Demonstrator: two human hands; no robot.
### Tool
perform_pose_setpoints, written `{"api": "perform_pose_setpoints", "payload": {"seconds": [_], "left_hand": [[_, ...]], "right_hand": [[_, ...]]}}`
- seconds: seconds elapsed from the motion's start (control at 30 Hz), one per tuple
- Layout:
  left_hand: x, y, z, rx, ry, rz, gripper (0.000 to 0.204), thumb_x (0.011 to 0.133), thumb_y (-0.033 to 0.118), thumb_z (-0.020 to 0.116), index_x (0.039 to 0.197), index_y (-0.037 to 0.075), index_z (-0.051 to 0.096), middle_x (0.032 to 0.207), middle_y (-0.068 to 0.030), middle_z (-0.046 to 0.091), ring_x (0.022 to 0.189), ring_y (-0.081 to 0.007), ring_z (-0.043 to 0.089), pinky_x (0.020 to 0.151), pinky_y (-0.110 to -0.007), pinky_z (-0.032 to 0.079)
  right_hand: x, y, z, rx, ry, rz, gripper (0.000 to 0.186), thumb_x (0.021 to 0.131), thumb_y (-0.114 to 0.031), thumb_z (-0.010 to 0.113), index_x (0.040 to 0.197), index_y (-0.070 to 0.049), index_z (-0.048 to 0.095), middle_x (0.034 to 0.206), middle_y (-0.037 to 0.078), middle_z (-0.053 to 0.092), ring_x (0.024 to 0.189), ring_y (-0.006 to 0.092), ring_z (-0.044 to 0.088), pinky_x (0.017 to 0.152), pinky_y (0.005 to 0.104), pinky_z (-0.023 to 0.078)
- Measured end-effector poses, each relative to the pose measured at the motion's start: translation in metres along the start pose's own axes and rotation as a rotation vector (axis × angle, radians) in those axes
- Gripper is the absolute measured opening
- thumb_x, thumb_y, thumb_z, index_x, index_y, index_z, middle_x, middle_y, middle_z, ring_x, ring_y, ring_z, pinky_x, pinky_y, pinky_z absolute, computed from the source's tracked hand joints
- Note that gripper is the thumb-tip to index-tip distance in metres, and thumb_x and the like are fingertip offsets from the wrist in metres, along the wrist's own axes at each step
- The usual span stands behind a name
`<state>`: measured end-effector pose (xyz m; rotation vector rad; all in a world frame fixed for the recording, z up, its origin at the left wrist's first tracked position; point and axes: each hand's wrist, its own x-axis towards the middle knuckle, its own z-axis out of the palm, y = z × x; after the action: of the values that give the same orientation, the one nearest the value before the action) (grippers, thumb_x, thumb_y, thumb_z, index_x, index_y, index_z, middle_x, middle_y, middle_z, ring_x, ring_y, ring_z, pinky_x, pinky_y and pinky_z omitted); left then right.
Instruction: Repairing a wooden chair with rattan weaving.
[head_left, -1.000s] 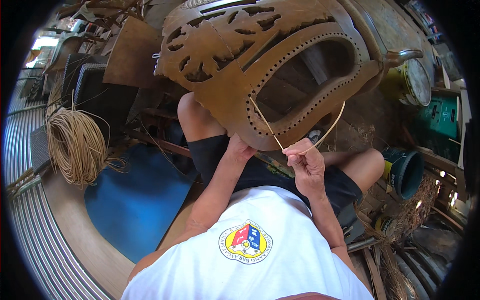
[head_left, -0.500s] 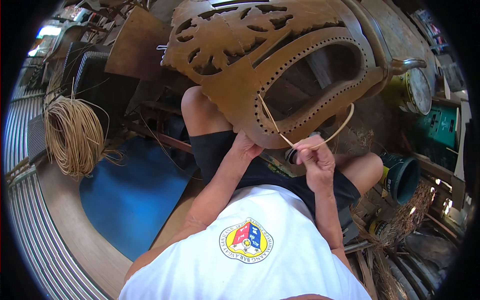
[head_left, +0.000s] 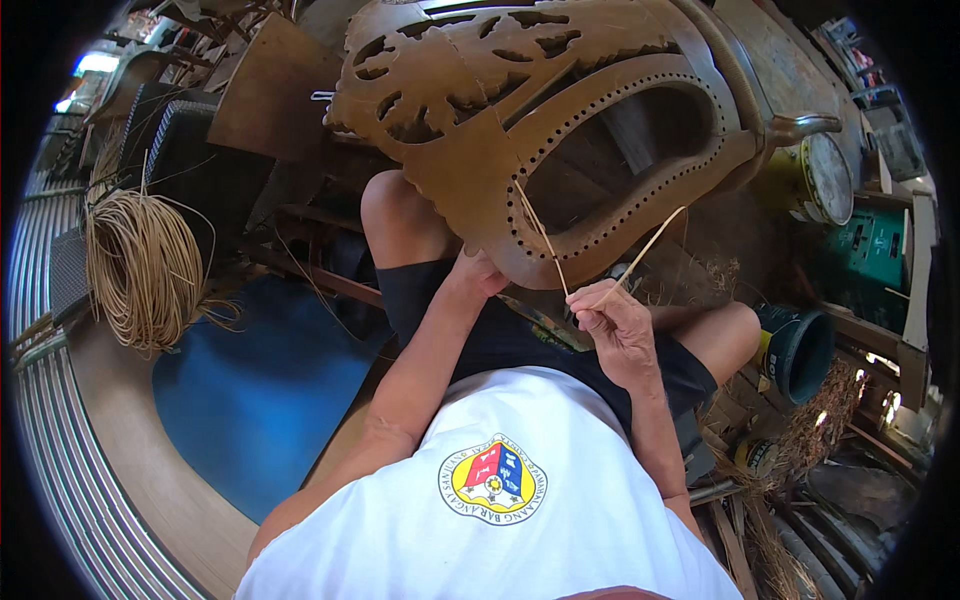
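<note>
A carved brown wooden chair frame (head_left: 455, 195) with cut-out patterns lies over my knees. Small holes line its large curved opening. One pale cane strand (head_left: 538, 226) runs taut from a hole at the opening's left side down to my right hand (head_left: 617, 328). My right hand is closed, pinching it between thumb and fingers below the frame's near edge. Beyond the pinch, the strand's other part slants up to the right across the frame's edge. My left hand (head_left: 478, 274) is at the frame's lower left edge, its fingers mostly hidden behind the wood.
A big coil of cane (head_left: 145, 268) hangs at the left, above a blue sheet (head_left: 262, 390). On the right stand a dark open bucket (head_left: 803, 355), a yellowish tin (head_left: 826, 180) and a green crate (head_left: 858, 245). Wood scraps and fibres (head_left: 800, 470) litter the lower right.
My right hand has shifted slightly left, still pinching the strand. The strand's curved loop on the right has become a straight slanting length. My left hand has shifted slightly up and left.
</note>
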<state>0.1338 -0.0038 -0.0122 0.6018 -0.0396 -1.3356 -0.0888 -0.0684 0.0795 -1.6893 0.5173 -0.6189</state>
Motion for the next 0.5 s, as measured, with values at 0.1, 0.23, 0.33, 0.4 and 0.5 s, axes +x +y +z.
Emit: {"api": "perform_pose_setpoints", "payload": {"seconds": [0.1,0.23,0.33,0.4,0.5], "left_hand": [[0.000,0.004,0.002,0.018,-0.017,-0.062,0.019,0.097,0.022,0.073,0.113,0.013,0.066,0.104,-0.0087,0.072,0.100,-0.0220,0.071,0.085,-0.041,0.062],[-0.006,0.008,0.008,0.017,-0.038,-0.117,0.027,0.097,0.023,0.074,0.119,0.010,0.066,0.108,-0.0093,0.072,0.104,-0.0225,0.071,0.089,-0.040,0.061],[-0.015,0.007,0.011,0.044,0.024,-0.100,0.032,0.096,0.023,0.074,0.123,0.009,0.065,0.113,-0.0094,0.072,0.106,-0.0216,0.071,0.093,-0.039,0.060],[-0.017,0.006,0.010,-0.011,0.000,-0.106,0.036,0.095,0.021,0.075,0.126,0.008,0.064,0.116,-0.0095,0.072,0.107,-0.0206,0.071,0.095,-0.038,0.059],[-0.010,0.004,0.005,-0.046,-0.034,-0.133,0.037,0.094,0.023,0.076,0.126,0.008,0.064,0.118,-0.0083,0.071,0.107,-0.0204,0.071,0.095,-0.038,0.059]], "right_hand": [[0.000,-0.002,-0.003,0.119,0.056,0.057,0.001,0.098,0.000,0.067,0.098,-0.001,0.068,0.098,0.008,0.070,0.084,0.0134,0.064,0.073,0.0251,0.052],[0.001,0.000,-0.005,0.064,0.054,0.021,0.002,0.098,0.000,0.067,0.099,-0.001,0.068,0.099,0.008,0.070,0.083,0.0128,0.063,0.073,0.0250,0.052],[0.001,0.002,-0.004,0.087,0.048,0.034,0.001,0.098,-0.001,0.068,0.099,-0.001,0.068,0.099,0.008,0.070,0.082,0.0122,0.062,0.072,0.0249,0.051],[0.001,0.002,-0.003,0.105,0.054,0.044,0.001,0.098,-0.001,0.068,0.099,-0.001,0.068,0.099,0.008,0.070,0.082,0.0121,0.062,0.072,0.0249,0.051],[0.000,0.000,-0.002,0.109,0.056,0.056,0.001,0.098,-0.001,0.067,0.100,-0.001,0.067,0.099,0.007,0.070,0.082,0.0123,0.061,0.072,0.0250,0.051]]}}
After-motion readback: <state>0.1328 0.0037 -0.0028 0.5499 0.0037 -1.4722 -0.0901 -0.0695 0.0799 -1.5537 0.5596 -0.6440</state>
